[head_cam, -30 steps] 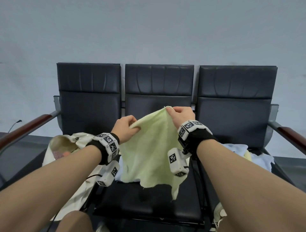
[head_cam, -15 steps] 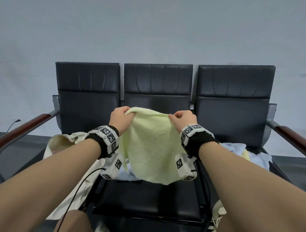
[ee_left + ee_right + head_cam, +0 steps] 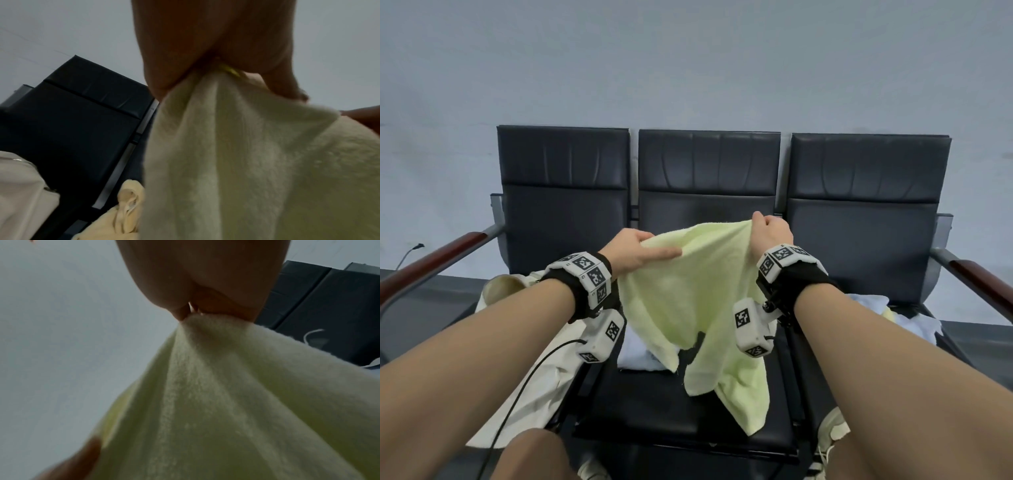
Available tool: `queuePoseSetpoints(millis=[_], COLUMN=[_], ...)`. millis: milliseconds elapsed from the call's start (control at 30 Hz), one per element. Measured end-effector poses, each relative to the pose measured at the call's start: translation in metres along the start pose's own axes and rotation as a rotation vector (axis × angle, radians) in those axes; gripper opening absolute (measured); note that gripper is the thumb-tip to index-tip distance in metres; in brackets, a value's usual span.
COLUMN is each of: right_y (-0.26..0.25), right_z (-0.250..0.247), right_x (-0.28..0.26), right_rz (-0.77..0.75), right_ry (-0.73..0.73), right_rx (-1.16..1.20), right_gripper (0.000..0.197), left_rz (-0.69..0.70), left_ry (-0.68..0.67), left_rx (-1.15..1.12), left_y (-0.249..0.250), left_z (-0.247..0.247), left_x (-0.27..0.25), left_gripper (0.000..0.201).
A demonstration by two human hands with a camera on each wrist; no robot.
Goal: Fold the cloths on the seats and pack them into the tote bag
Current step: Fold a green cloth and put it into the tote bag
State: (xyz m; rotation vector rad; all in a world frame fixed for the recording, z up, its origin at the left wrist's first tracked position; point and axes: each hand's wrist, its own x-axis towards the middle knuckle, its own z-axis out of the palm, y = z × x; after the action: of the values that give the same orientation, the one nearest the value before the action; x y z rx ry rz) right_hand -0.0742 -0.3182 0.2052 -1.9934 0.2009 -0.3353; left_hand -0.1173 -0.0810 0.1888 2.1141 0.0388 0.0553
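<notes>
Cloth [image 3: 698,294], pale yellow-green, hangs in the air over the middle seat [image 3: 654,404], strung between your two hands w/ its top edge running left-right. Left hand [image 3: 635,253] pinches one end of that edge, forefinger stretched out along the fabric; right hand [image 3: 770,233] has its fingers [image 3: 185,313] clenched on the other end, a bit higher and farther back. Both wrist views confirm fabric bunched in each pinch. Lower part isn't flat: it splits into two drooping tails, the longer one on the right reaching the seat cushion. So the long axis is roughly across your body, and the slack falls straight down below the fingers. Judging by that, next you'd need to level the edge and shake the tails out before folding. Room: seat front is bare dark cushion; a pale blue cloth [image 3: 640,356] sits at its back left, more cloths [image 3: 887,311] on the right seat. Tote bag [image 3: 524,301] lies on the left seat, nearer your left hand.
</notes>
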Motion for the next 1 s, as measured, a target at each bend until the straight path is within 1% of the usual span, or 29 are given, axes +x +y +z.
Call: queuePoseSetpoints(millis=[33, 67, 100, 167, 200, 233, 300, 333, 400, 467, 533, 567, 600, 667, 700, 767, 833, 867, 900, 933, 967, 1000], right_y=[-0.001, 0.0, 0.002, 0.007, 0.01, 0.014, 0.018, 0.016, 0.013, 0.009, 0.007, 0.005, 0.002, -0.005, -0.005, -0.001, -0.001, -0.002, -0.001, -0.003, -0.006, -0.011], right_z=[0.0, -0.001, -0.001, -0.001, 0.0, 0.001, 0.004, 0.004, 0.008, 0.02, 0.03, 0.036, 0.036, 0.039, 0.041, 0.041, 0.035, 0.03, 0.027, 0.021, 0.02, 0.014], right_x=[-0.001, -0.001, -0.001, -0.004, -0.007, -0.01, -0.018, -0.024, -0.032, -0.04, -0.046, -0.048, -0.052, -0.054, -0.051, -0.042, -0.037, -0.036, -0.032, -0.034, -0.032, -0.034], right_rz=[0.004, 0.004, -0.001, -0.032, -0.064, -0.106, -0.187, -0.205, -0.192, -0.165, -0.184, -0.185, -0.152, -0.083, -0.089, -0.06, 0.001, 0.051, 0.101, 0.154, 0.196, 0.235], right_ry=[-0.005, -0.023, -0.057, -0.174, -0.261, -0.359, -0.554, -0.648, -0.785, -0.856, -0.858, -0.842, -0.826, -0.778, -0.763, -0.726, -0.696, -0.681, -0.673, -0.685, -0.682, -0.681], right_rx=[0.011, 0.014, 0.01, -0.036, -0.083, -0.156, -0.312, -0.37, -0.416, -0.389, -0.329, -0.271, -0.239, -0.23, -0.25, -0.232, -0.084, 0.015, 0.137, 0.249, 0.329, 0.382], right_gripper=[0.049, 0.049, 0.049, 0.044, 0.041, 0.043, 0.059, 0.064, 0.06, 0.056, 0.068, 0.072, 0.066, 0.046, 0.042, 0.044, 0.052, 0.063, 0.073, 0.077, 0.072, 0.064], left_rz=[-0.002, 0.008, 0.027, 0.096, 0.134, 0.163, 0.218, 0.255, 0.336, 0.407, 0.449, 0.46, 0.468, 0.468, 0.461, 0.428, 0.367, 0.321, 0.263, 0.196, 0.133, 0.084], left_ry=[-0.079, -0.122, -0.116, 0.003, 0.066, 0.109, 0.146, 0.156, 0.168, 0.156, 0.135, 0.124, 0.114, 0.101, 0.098, 0.071, -0.005, -0.058, -0.115, -0.174, -0.234, -0.301], left_rx=[0.018, 0.05, 0.082, 0.074, 0.03, -0.027, -0.111, -0.127, -0.133, -0.152, -0.175, -0.183, -0.187, -0.178, -0.168, -0.179, -0.272, -0.344, -0.429, -0.508, -0.562, -0.582], left_y=[-0.002, -0.005, -0.009, -0.012, -0.011, -0.008, 0.003, 0.011, 0.03, 0.048, 0.062, 0.067, 0.07, 0.071, 0.069, 0.058, 0.041, 0.031, 0.021, 0.01, 0.0, -0.009], left_z=[-0.002, -0.002, -0.002, 0.0, 0.002, 0.003, 0.006, 0.008, 0.015, 0.021, 0.027, 0.03, 0.033, 0.039, 0.041, 0.042, 0.041, 0.041, 0.041, 0.043, 0.045, 0.05], left_x=[-0.002, -0.004, -0.003, 0.0, 0.0, 0.0, -0.001, -0.002, -0.005, -0.009, -0.011, -0.012, -0.012, -0.014, -0.014, -0.011, -0.008, -0.008, -0.009, -0.011, -0.014, -0.018], left_gripper=[0.034, 0.028, 0.023, 0.016, 0.015, 0.015, 0.019, 0.018, 0.013, 0.016, 0.02, 0.022, 0.023, 0.027, 0.032, 0.049, 0.067, 0.073, 0.076, 0.077, 0.08, 0.083])
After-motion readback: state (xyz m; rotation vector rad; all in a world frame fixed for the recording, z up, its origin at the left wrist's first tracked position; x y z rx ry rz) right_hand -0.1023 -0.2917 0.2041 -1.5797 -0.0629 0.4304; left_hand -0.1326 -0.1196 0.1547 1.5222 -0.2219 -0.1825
